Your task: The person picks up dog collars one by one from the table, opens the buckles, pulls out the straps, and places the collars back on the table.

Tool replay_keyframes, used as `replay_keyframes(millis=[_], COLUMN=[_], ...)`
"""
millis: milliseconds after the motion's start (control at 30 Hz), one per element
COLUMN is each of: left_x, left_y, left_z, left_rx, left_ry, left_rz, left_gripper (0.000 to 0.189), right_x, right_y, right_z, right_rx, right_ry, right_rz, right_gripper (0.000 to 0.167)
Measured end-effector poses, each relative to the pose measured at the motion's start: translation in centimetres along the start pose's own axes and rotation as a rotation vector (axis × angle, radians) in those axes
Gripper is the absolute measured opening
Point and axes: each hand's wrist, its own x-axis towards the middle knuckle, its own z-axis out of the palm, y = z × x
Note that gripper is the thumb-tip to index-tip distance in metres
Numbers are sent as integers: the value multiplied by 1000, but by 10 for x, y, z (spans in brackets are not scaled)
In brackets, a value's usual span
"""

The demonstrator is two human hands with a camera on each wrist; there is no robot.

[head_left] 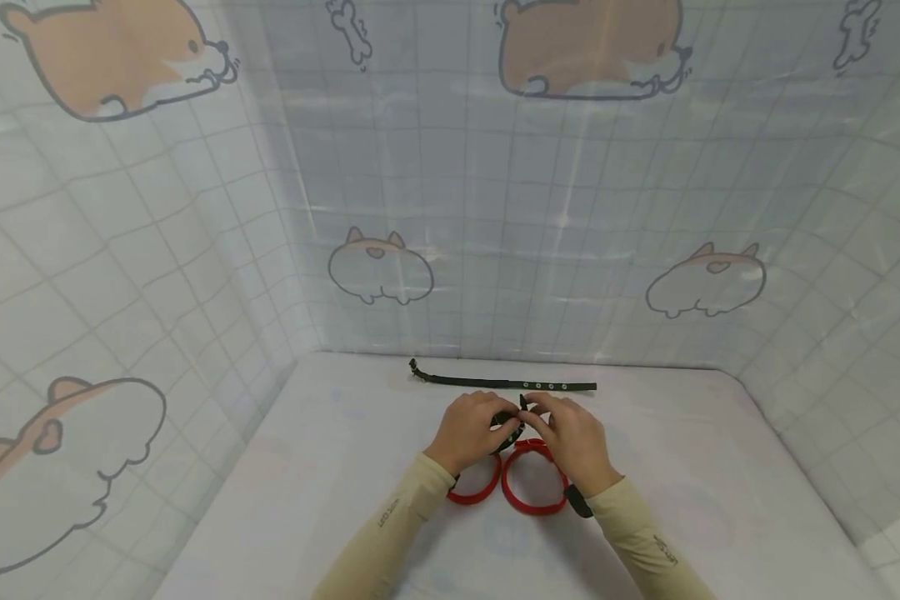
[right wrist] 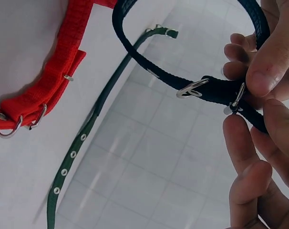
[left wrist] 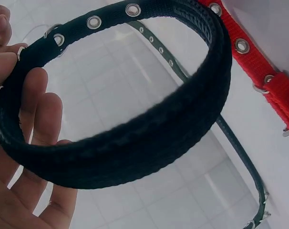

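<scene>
Both hands meet over a dark collar (left wrist: 149,155), looped into a ring and raised off the table. My left hand (head_left: 468,429) grips its band, thumb on one side and fingers on the other. My right hand (head_left: 573,437) pinches the strap's end beside the metal buckle (right wrist: 237,98). A D-ring (right wrist: 192,89) hangs near the buckle, and metal eyelets (left wrist: 94,22) line the band. Under the hands lie two red collars in closed loops, the left red collar (head_left: 468,500) partly covered by the left hand and the right red collar (head_left: 528,508) beside it.
A dark green collar (head_left: 480,383) lies stretched straight along the table's back, its buckle end at the left and its eyelets toward the right. Sheeting (head_left: 495,308) printed with cartoon dogs walls the white table (head_left: 330,433) at the back and both sides.
</scene>
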Motion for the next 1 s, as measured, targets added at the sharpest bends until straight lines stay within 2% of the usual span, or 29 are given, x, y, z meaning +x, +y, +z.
replay_keyframes(millis=[233,567,867,1000], left_x=[-1,-2,-4,-5], left_y=[-2,-6,-6,-5], left_z=[1,-2,-1,-3], left_rx=[-7,-30,-33,-44], left_ry=[-14,-50,-49,-59], left_rz=[-10,-57,-70,-76], left_gripper=[17,17,17,17], right_x=[0,2,3,3], right_y=[0,0,2,6], right_z=[1,0,-4,-5], right_rx=[10,126,207,280], right_ry=[-37,-98,-136,-163], right_rz=[31,73,51,44], right_gripper=[32,31,25,22])
